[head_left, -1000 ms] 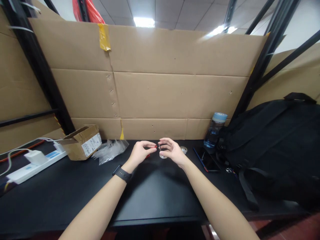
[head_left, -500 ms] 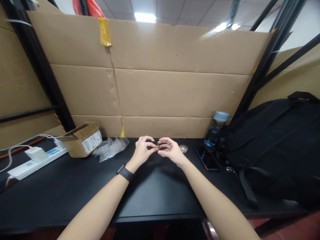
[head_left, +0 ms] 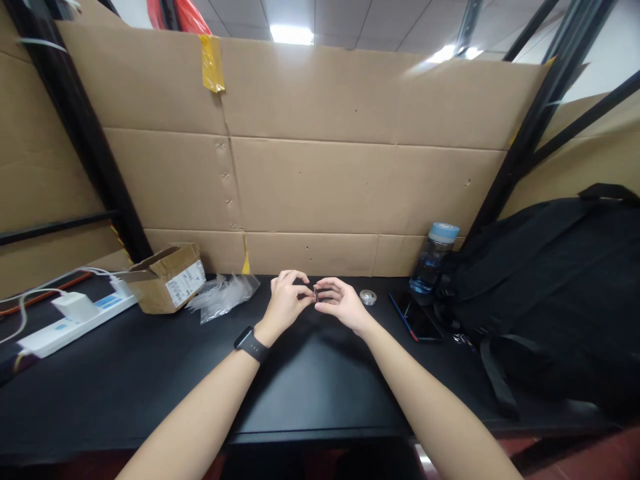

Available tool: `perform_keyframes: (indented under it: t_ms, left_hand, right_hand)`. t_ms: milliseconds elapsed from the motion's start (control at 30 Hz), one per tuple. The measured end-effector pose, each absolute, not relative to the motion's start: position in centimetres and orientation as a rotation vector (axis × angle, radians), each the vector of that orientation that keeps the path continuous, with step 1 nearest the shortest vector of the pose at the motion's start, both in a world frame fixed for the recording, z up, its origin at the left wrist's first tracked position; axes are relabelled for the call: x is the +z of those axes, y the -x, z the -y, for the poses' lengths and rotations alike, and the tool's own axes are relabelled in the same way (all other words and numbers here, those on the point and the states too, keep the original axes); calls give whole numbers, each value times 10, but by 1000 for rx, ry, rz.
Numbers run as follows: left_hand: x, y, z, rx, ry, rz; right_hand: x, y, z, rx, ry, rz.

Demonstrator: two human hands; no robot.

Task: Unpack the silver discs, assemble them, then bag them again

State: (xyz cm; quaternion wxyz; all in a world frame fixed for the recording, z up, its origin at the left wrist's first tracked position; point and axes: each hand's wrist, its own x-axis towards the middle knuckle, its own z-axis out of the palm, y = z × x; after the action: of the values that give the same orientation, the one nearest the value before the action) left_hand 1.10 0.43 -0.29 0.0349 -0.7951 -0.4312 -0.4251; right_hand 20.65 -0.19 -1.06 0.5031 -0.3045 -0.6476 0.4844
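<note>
At the far left, a white power strip [head_left: 65,333] lies slantwise on the black table [head_left: 325,400], a white charger [head_left: 76,307] plugged in; its cable runs out of the picture. A dark, blurred object [head_left: 19,363] at the strip's near end is cut off and cannot be identified. Next, an open cardboard box [head_left: 167,280] bears a white label, its print too small to read; its inside cannot be seen into. Just beside it lie crumpled clear plastic bags [head_left: 223,297], their contents, if any, not discernible.

The left hand [head_left: 287,303], a black watch [head_left: 251,343] on its wrist, has thumb and forefinger brought nearly together at a small thin item [head_left: 315,294]; whether they grip it or only touch it cannot be told. The item stands roughly upright between the two hands, largely covered by fingers, its kind not determinable. The right hand [head_left: 343,303] holds it between thumb and fingertips, fingers curved; the exact contact is hard to make out.

Right of that hand lies a small clear round object [head_left: 368,297], then a dark phone-like device [head_left: 415,317] with a blue and red edge. Behind it stands a blue-lidded bottle [head_left: 434,259], partly hidden by a black backpack [head_left: 555,293], which the right picture edge cuts off.
</note>
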Motion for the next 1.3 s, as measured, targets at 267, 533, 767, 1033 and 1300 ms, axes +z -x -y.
perform_keyframes:
  t_ms: [267, 533, 767, 1033, 1300]
  left_hand:
    - [-7, -13, -4, -1287, 2503, 1244]
    - [-10, -17, -5, -1296, 2588, 1318]
    - [-11, -19, -6, -1332, 2570, 1368]
    - [-15, -19, -9, -1448, 2524, 1463]
    - [-9, -24, -2, -1438, 2471, 1453]
  right_hand:
    - [-16, -207, -3, 1136, 764, 1586]
    - [-22, -210, -11, 1058, 799, 1603]
    - [-21, -211, -12, 1014, 821, 1594]
    - [-22, -209, -12, 992, 810, 1613]
    - [-17, -215, -10, 938, 862, 1683]
